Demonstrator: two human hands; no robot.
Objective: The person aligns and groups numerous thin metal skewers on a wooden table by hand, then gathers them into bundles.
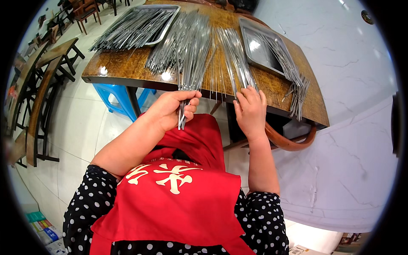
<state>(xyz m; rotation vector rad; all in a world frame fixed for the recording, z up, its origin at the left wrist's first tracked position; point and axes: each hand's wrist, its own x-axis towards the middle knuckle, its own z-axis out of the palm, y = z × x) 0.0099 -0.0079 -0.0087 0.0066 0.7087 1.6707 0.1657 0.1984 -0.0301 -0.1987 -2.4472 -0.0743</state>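
Observation:
My left hand (169, 106) grips a bundle of thin metal skewers (191, 68) near their close ends, which stick out below the fist. The far part of this bundle reaches over the tabletop, next to a wide spread of metal skewers (178, 41). At the table's front edge, my right hand (251, 110) rests its bent fingertips on the near ends of another group of metal skewers (236, 57). Its fingers hide those ends, so whether it pinches any is unclear. A few single skewers (218, 73) lie between the two hands.
On the wooden table (121, 67), a metal tray (177, 16) heaped with skewers stands at the back left. Another metal tray (255, 47) on the right holds fewer, some overhanging its rim. A blue plastic stool (119, 102) and a wooden chair (287, 140) stand by the table.

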